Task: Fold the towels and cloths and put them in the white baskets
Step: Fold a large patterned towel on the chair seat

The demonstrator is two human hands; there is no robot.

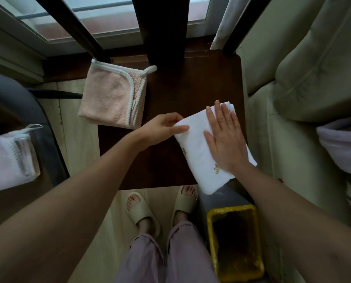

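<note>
White folded towel (199,156) under flat right hand (224,137), left hand (162,128) fingers pinching its edge

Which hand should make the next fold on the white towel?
Probably left: the left hand already pinches the white towel's edge, while the right hand lies flat on top.

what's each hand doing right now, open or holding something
Left hand: pinches the edge of the white cloth.
Right hand: open, pressed flat on the white cloth.
</note>
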